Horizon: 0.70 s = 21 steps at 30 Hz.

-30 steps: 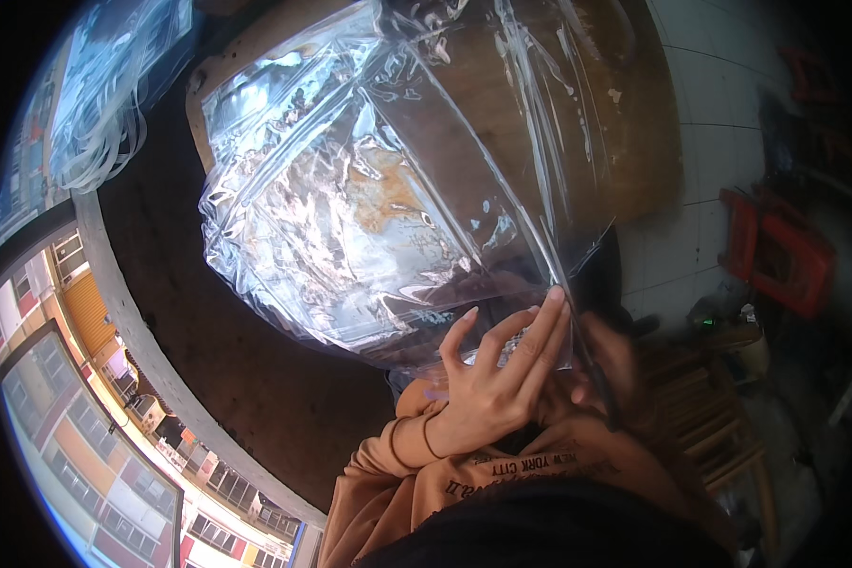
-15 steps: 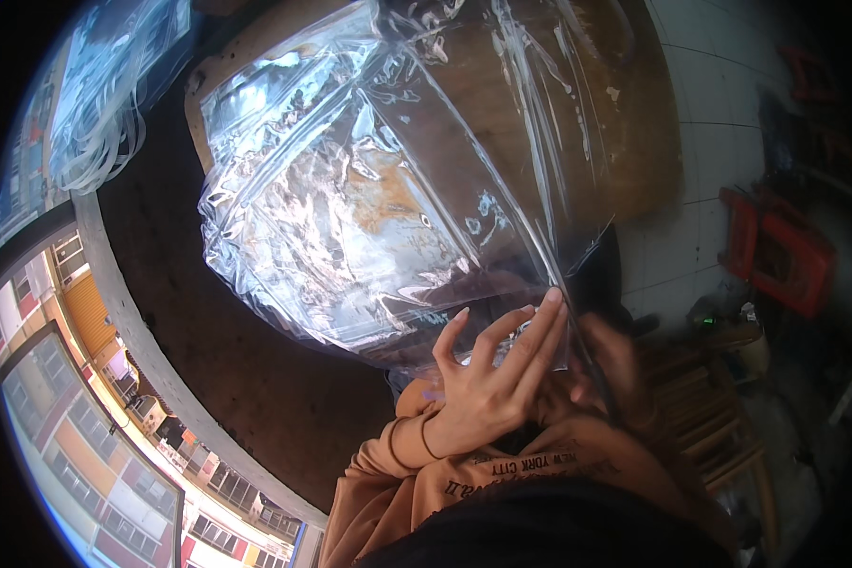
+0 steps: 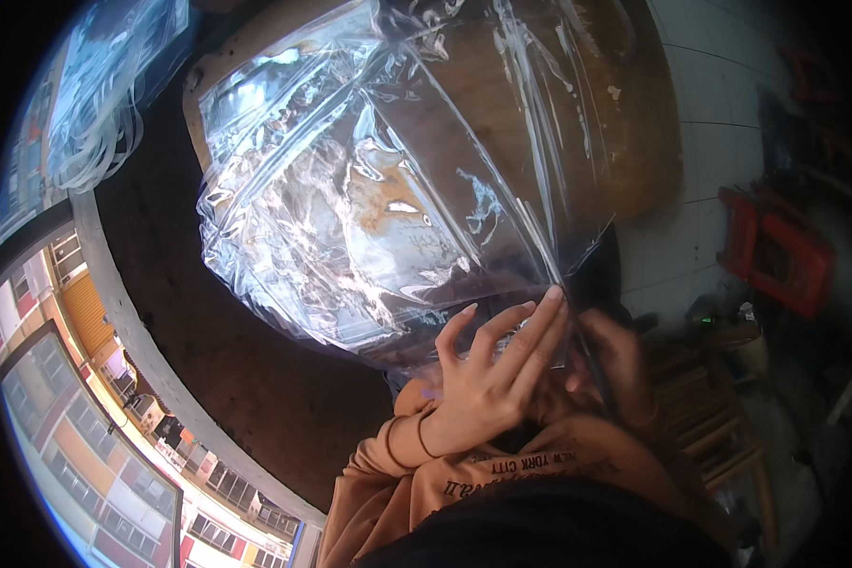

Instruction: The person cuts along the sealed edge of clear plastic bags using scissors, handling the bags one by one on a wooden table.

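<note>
A large clear plastic sheet, creased and full of glare, lies over a brown wooden tabletop. Its near edge comes toward my body. Over that edge stretches my left hand, its fingers extended and somewhat apart, the foremost fingertips touching a long folded seam; the thumb is hidden. Just to the right, my right hand is curled at the lower end of the seam, where a dark narrow strip of the plastic edge passes. That hand is dim and partly blurred, and its fingers seem closed on the plastic.
A red plastic stool stands on the tiled floor at the right. Below it is a slatted wooden chair. A bundle of clear plastic strips hangs at the upper left. A curved ledge borders the left, with buildings outside.
The plastic shifts slightly, and its glare and creases change near the middle. My left hand stays nearly in place; my right hand moves a little by the seam.
</note>
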Motion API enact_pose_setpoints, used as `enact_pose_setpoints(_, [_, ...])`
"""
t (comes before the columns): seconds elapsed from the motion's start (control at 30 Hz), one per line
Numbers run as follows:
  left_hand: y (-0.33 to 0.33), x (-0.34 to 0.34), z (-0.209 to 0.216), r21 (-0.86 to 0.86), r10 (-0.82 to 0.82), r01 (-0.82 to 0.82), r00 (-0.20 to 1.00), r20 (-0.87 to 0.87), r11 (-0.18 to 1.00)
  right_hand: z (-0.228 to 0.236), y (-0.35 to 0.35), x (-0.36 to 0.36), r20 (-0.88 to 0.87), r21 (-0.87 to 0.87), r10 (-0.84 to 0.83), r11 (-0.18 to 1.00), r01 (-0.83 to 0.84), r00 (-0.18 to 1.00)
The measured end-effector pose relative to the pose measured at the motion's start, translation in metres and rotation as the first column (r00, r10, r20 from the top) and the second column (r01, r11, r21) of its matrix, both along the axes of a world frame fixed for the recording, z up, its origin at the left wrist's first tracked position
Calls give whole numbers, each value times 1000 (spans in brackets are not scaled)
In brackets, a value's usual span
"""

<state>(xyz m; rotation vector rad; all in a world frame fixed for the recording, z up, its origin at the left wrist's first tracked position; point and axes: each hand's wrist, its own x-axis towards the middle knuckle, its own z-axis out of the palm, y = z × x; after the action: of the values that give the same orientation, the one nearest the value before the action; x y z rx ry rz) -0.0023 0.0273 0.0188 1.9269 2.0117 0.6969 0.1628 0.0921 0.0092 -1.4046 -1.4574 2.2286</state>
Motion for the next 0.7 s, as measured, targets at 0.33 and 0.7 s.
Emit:
enact_pose_setpoints(0.33, [-6, -1, -35, 155, -17, -19, 973, 230, 988, -5, -2, 7, -178, -240, -57, 971, 13, 982])
enact_pose_setpoints(0.7, [47, -60, -22, -12, -129, 129, 991, -23, 992, -34, 14, 12, -143, -286, -83, 957, 39, 986])
